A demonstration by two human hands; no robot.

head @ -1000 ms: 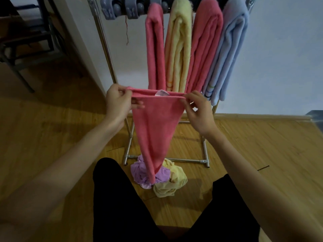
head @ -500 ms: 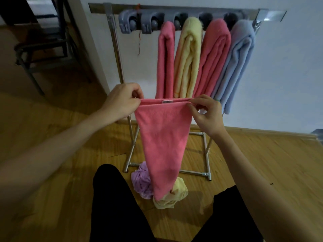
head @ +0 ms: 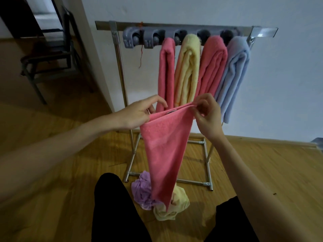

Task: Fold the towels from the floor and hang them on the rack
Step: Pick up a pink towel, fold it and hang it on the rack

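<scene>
Wooden floor (head: pixel 52 172) below, four towels already on the rack (head: pixel 174 26) at twelve o'clock; our left hand (head: pixel 138 113) and right hand (head: pixel 207 117) pinch the pink towel (head: pixel 162 151), two more crumpled at six.

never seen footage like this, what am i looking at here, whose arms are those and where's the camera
The camera is worn on a person's head and looks forward and down, so the two bare arms are the wearer's own. No machine is involved. The left hand and right hand each pinch a top corner of a pink towel, which hangs down between them to a point. Behind it stands a metal rack against the wall, with four folded towels hung from its grey clips: pink, yellow, pink and blue. On the wooden floor by the rack's feet lie a crumpled purple towel and a crumpled yellow towel, not yet folded.
</scene>
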